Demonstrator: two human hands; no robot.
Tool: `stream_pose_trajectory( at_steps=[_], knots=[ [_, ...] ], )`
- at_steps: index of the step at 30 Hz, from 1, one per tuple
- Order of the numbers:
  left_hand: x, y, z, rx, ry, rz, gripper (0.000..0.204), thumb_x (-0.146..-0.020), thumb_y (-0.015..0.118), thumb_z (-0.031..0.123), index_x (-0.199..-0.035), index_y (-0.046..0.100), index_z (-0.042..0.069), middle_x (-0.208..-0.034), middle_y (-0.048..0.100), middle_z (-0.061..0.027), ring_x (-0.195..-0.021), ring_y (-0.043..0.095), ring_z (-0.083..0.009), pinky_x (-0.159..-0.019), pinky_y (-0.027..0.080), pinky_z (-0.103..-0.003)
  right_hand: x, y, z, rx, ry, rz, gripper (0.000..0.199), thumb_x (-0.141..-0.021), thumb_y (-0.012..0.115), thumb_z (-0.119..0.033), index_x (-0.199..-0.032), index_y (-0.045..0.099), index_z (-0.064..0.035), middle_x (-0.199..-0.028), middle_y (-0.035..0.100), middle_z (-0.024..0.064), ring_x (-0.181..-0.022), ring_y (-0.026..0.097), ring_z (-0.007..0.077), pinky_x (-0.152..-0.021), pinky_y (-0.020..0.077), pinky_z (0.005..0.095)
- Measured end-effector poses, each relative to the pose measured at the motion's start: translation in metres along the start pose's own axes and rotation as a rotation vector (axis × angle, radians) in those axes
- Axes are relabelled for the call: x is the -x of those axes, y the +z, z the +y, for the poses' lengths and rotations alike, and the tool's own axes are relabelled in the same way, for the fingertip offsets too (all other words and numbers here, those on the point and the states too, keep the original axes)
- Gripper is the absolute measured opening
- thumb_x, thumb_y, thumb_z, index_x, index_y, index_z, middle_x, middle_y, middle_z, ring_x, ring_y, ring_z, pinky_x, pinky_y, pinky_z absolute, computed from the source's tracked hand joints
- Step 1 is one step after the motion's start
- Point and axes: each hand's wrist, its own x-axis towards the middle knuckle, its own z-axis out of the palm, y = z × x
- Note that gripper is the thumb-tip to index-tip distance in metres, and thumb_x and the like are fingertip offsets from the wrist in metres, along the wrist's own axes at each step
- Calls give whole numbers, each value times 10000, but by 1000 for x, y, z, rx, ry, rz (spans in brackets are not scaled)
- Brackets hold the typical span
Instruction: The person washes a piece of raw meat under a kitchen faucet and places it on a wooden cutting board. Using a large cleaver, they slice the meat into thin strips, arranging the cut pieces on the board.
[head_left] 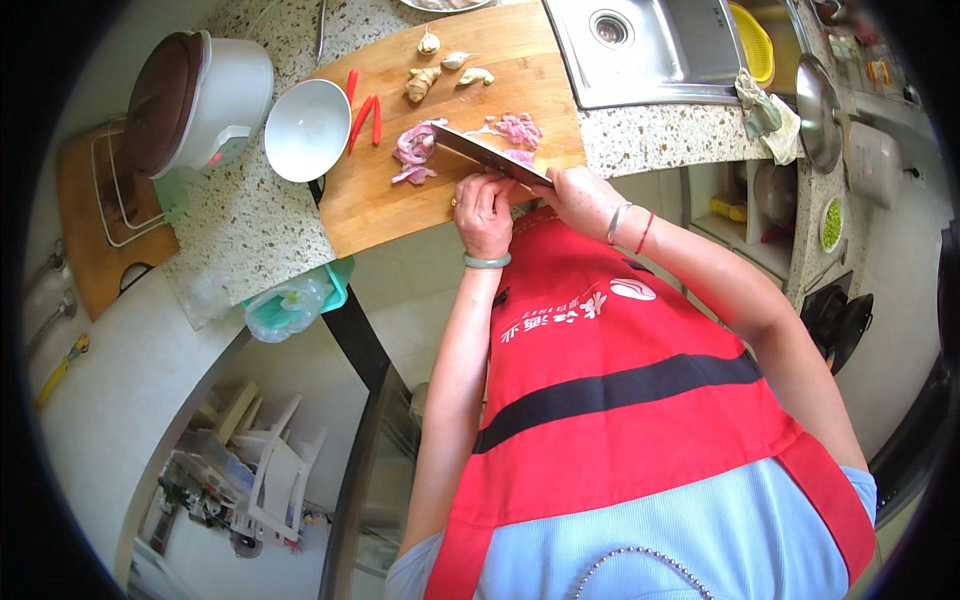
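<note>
My right hand (583, 202) is closed round the handle of a kitchen knife (485, 152), whose dark, broad blade slants up and left over the wooden cutting board (375, 215). Close to the blade's near side, my left hand (484, 214) has its fingers bent and pressed together at the board's front edge. Whatever they hold, if anything, is hidden. Left of the blade tip lie pink slices of raw meat (414, 146). Smaller cut pieces of meat (519, 129) sit beyond the blade, and some show right beside it.
Garlic (428, 42), ginger (422, 84) and red chillies (365, 122) lie on the board. Left of it stand a white bowl (308, 131) and a rice cooker (200, 105). A steel sink (660, 95) with a yellow basket (752, 45) is at the right; a cloth (770, 118) hangs beside it.
</note>
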Motion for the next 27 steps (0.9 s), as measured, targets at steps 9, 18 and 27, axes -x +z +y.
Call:
stream_pose_trajectory(
  at_steps=[9,18,27],
  knots=[
    [1,-4,6,135,-162,41,144,-780,729,-6,-873,636,52,-939,613,-93,-897,592,-267,-773,494,-370,14,-24,1,-43,-15,17,320,-938,569,-281,-784,604,-2,-684,619,241,-652,624,425,-597,503,485],
    [5,-2,-5,34,-45,61,143,-760,724,-27,-841,636,51,-896,628,-77,-859,595,-256,-760,493,-356,39,-26,0,-2,75,-64,300,-935,572,-277,-818,595,-2,-701,622,246,-682,625,433,-620,505,501],
    [3,-4,-6,17,-12,32,128,-765,695,-24,-839,646,68,-890,636,-64,-854,598,-260,-772,490,-366,32,-17,3,-119,129,-139,332,-940,562,-280,-831,627,27,-750,628,275,-736,627,447,-661,507,506]
  ],
)
